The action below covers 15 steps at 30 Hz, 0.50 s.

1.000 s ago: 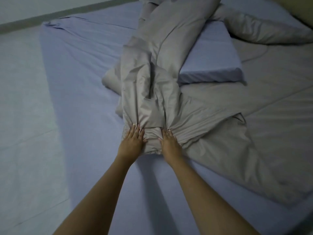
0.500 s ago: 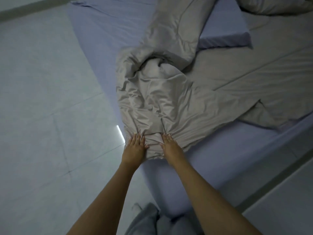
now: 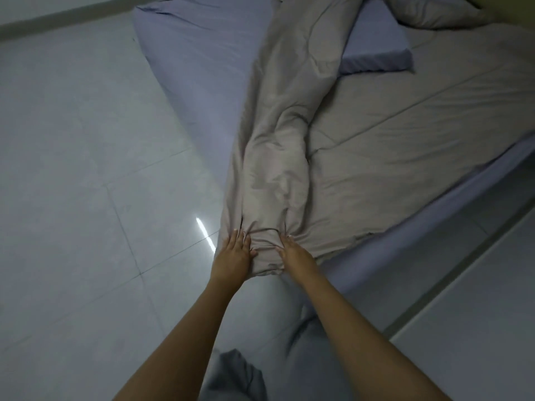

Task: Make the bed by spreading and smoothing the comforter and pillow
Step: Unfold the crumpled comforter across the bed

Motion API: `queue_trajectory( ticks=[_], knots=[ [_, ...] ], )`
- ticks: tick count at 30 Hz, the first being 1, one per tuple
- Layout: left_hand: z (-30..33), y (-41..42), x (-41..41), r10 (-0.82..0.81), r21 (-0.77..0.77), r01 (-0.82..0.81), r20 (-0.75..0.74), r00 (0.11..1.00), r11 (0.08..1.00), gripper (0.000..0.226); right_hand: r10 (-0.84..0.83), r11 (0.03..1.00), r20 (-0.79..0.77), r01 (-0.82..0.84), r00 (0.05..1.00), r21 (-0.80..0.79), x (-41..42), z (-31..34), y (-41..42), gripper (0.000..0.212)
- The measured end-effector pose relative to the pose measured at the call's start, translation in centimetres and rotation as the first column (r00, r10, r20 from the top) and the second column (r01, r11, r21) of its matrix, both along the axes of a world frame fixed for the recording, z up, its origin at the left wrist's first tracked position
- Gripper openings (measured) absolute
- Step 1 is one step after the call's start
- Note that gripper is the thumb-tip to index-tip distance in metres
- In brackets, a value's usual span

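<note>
Both hands [image 3: 262, 253] clamped on bunched, creased taupe comforter [image 3: 289, 134], stretched lengthwise.

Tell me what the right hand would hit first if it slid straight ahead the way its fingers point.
The right hand already grips the comforter; pushed straight on, it would likely run into the long bunched ridge of that comforter, well before the pillow.

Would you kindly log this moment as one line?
left hand: gripping comforter edge | right hand: gripping same edge | comforter: bunched lengthwise
</note>
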<state>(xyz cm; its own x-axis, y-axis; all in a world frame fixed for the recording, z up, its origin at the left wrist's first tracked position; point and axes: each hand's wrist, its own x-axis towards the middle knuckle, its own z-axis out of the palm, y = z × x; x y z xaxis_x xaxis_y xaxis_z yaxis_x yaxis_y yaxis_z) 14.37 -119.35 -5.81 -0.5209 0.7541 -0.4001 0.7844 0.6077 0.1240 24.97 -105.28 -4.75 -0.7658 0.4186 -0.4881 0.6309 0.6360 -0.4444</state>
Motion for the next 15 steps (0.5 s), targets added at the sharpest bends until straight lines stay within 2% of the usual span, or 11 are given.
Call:
queue_trajectory(
  ticks=[3, 7, 11, 15],
  knots=[
    [0.7, -4.2, 0.8, -0.073, 0.004, 0.073, 0.004, 0.997, 0.997, 0.060, 0.014, 0.999, -0.002, -0.014, 1.000, 0.033, 1.1, -0.1, -4.2, 0.051],
    [1.0, -8.0, 2.4, -0.127, -0.028, 0.127, 0.021, 0.992, 0.991, 0.055, 0.004, 0.998, 0.023, -0.005, 1.000, 0.069, 2.3, 0.9, -7.5, 0.052],
    [0.6, -10.6, 5.5, -0.181, -0.098, 0.185, 0.047, 0.982, 0.978, 0.052, 0.059, 0.997, 0.122, -0.065, 0.991, 0.041, 5.0, 0.8, -9.1, 0.053],
    [1.2, -12.7, 8.0, -0.100, -0.142, 0.113, 0.094, 0.991, 0.983, 0.067, 0.097, 0.995, 0.240, -0.097, 0.966, -0.013, 7.6, 0.1, -9.7, 0.041]
  ],
)
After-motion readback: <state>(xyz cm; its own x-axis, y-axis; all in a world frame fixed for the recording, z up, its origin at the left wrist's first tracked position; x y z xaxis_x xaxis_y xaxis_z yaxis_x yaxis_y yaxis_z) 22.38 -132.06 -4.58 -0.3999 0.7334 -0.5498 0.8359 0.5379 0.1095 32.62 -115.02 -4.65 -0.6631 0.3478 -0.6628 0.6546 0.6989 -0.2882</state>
